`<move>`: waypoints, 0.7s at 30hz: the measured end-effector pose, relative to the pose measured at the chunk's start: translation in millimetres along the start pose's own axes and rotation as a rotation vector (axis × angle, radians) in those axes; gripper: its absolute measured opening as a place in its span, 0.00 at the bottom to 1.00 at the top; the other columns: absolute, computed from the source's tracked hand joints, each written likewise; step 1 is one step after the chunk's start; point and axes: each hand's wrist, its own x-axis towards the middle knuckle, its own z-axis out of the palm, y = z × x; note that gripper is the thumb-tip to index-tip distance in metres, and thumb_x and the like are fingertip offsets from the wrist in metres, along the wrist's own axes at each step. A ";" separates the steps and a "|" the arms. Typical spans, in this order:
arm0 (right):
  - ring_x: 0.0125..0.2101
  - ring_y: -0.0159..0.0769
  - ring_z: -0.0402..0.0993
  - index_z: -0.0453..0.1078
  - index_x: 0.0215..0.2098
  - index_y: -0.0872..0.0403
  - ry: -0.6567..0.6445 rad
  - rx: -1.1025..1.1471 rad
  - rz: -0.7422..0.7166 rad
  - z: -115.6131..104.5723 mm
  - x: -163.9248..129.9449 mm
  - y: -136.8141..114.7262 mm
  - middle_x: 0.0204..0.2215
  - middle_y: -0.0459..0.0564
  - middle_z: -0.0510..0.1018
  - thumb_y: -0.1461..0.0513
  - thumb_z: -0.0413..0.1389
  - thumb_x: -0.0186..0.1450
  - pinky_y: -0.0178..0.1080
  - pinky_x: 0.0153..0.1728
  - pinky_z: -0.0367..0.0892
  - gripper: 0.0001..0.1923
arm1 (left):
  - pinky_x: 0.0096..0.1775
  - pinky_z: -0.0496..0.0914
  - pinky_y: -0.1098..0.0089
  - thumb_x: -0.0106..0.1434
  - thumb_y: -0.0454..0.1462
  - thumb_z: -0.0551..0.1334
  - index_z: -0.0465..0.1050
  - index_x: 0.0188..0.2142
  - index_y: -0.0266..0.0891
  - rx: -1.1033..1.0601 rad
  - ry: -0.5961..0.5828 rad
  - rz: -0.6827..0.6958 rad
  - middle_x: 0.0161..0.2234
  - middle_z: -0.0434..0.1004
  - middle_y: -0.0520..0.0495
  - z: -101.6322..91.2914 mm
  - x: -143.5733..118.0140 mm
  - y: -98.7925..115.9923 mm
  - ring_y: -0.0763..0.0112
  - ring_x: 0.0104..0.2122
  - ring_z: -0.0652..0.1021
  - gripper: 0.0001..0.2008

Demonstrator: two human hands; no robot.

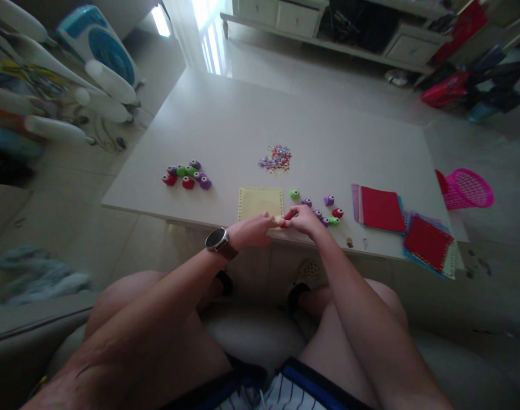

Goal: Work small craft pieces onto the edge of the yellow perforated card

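Where the white table (225,131) meets its near edge, the left hand (253,230) and right hand (302,219) meet fingertip to fingertip, pinching the near right corner of a flat, pale yellow paper sheet (260,203) with a dotted border. Small rounded plastic punches (323,212) lie beside the right hand.

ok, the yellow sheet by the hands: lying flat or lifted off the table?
Mostly flat. The yellow sheet lies spread on the table; the left hand and right hand pinch at its near edge, which they hide.
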 end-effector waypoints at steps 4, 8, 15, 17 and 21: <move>0.33 0.36 0.78 0.80 0.34 0.58 -0.058 0.058 -0.069 -13.3 -5.3 4.1 0.33 0.53 0.84 0.68 0.65 0.59 0.37 0.39 0.71 0.04 | 0.58 0.71 0.61 0.62 0.28 0.60 0.59 0.72 0.47 -0.021 -0.030 0.002 0.56 0.78 0.42 -3.5 -7.1 -10.5 0.60 0.56 0.78 0.39; 0.38 0.39 0.79 0.80 0.40 0.57 0.110 -0.091 -0.127 -18.9 -7.6 11.5 0.40 0.55 0.83 0.65 0.65 0.63 0.42 0.45 0.72 0.07 | 0.58 0.71 0.61 0.63 0.28 0.59 0.59 0.72 0.46 -0.028 -0.001 -0.032 0.57 0.77 0.41 -3.0 -12.9 -12.7 0.59 0.56 0.78 0.38; 0.38 0.38 0.79 0.79 0.46 0.54 -0.005 -0.135 -0.356 -0.5 -11.7 11.9 0.40 0.52 0.83 0.68 0.67 0.59 0.39 0.40 0.74 0.16 | 0.55 0.74 0.60 0.64 0.30 0.60 0.63 0.68 0.42 -0.021 -0.003 -0.102 0.58 0.76 0.36 -5.4 -11.8 -9.8 0.57 0.52 0.81 0.33; 0.36 0.37 0.79 0.79 0.40 0.54 0.001 -0.191 -0.388 1.6 -13.6 9.0 0.36 0.51 0.83 0.70 0.64 0.60 0.39 0.39 0.73 0.10 | 0.56 0.74 0.59 0.64 0.29 0.60 0.68 0.64 0.38 -0.018 -0.005 -0.094 0.57 0.77 0.36 -4.6 -11.5 -9.5 0.56 0.55 0.80 0.28; 0.34 0.36 0.79 0.77 0.36 0.54 0.003 -0.269 -0.396 2.1 -18.0 3.7 0.33 0.49 0.83 0.71 0.63 0.59 0.37 0.37 0.71 0.09 | 0.61 0.71 0.58 0.63 0.27 0.60 0.75 0.54 0.36 -0.018 0.032 -0.020 0.55 0.79 0.38 1.2 -10.9 -11.0 0.55 0.62 0.74 0.20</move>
